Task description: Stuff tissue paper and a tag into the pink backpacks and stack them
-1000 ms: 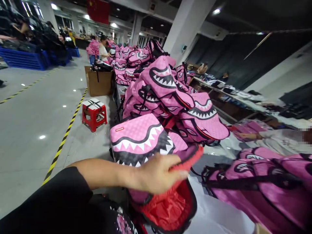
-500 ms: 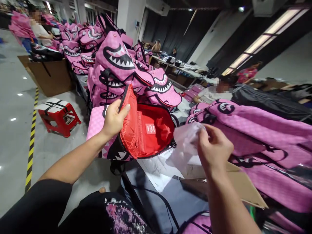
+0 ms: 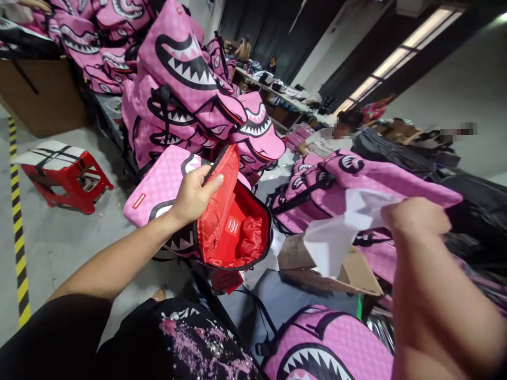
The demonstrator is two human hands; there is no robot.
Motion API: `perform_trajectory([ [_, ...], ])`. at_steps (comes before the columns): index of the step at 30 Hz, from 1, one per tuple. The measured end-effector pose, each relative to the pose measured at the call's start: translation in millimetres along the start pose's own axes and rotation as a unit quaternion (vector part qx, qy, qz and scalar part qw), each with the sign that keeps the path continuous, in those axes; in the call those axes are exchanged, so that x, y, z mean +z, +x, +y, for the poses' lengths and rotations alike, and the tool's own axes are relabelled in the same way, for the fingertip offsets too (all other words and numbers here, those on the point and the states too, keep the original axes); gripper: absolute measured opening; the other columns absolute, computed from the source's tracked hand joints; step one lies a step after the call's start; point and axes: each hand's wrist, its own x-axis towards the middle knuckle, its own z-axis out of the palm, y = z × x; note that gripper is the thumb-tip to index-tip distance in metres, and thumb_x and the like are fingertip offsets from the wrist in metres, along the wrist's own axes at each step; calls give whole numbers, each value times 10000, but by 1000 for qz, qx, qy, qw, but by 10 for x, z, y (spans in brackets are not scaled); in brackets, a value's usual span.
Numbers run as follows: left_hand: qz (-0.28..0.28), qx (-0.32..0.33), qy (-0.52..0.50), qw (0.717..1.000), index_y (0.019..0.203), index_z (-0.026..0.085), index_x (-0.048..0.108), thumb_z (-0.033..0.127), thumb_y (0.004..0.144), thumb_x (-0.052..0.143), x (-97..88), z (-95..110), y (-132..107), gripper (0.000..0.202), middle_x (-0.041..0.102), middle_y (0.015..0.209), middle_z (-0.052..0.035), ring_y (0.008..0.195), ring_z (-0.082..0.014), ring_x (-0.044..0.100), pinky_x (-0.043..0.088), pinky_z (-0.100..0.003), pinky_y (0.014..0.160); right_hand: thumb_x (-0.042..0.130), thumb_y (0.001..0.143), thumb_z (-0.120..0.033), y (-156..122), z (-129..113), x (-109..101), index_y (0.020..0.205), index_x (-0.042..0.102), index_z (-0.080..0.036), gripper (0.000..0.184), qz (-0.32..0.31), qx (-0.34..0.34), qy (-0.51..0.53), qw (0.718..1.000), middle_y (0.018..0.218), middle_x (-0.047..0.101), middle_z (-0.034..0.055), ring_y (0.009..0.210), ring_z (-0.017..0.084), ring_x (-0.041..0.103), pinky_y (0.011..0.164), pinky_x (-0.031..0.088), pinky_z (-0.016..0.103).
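Note:
My left hand (image 3: 197, 194) grips the edge of the unzipped flap on a pink shark-mouth backpack (image 3: 166, 171). The bag lies tilted with its red lining (image 3: 233, 232) and a small label showing. Off to the right, my right hand (image 3: 415, 216) is closed on a sheet of thin white paper (image 3: 336, 232), which hangs crumpled from the fingers. The paper is apart from the bag and over an open cardboard box (image 3: 356, 272). A red tag (image 3: 227, 281) hangs below the bag's opening.
Pink backpacks are heaped behind (image 3: 186, 68) and more lie at the right (image 3: 388, 182). Another backpack (image 3: 328, 348) is close in front of me. A red stool (image 3: 65, 174) stands on the left floor near yellow-black tape (image 3: 18, 237). A co-worker (image 3: 325, 140) is beyond the bags.
My right hand has moved right, away from the bag's opening, drawing the white paper along. My left hand still holds the flap. The view has shifted, and the bag in front shows more.

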Motion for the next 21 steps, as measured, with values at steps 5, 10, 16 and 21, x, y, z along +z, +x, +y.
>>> perform_trajectory([
  [5,0,11,1,1000,692,189,502,451,788,722,54,-14,77,356,460,647,23,606,-116,428,356,-237,542,602,639,-18,-340,327,74,377,519,-134,298,-216,20,61,974,555,590,100,592,125,458,651,301,395],
  [10,-2,30,15,999,705,182,528,472,790,730,101,-43,139,363,482,662,16,607,-111,426,356,-235,541,609,794,-171,-902,130,173,710,697,-21,193,-251,99,194,943,479,516,11,484,104,434,581,332,333],
  [16,3,39,21,999,700,181,538,522,782,735,82,-56,142,403,478,654,17,596,-109,409,351,-235,533,495,912,-295,-1898,-726,202,941,734,-76,326,-116,-118,395,904,809,704,78,698,150,584,704,441,264],
  [21,7,29,11,999,690,188,510,557,772,739,-9,-15,117,442,457,652,19,603,-114,401,336,-253,550,442,926,-271,-2768,-1050,673,827,704,-168,299,-246,-210,304,896,681,664,58,620,173,572,669,435,269],
])
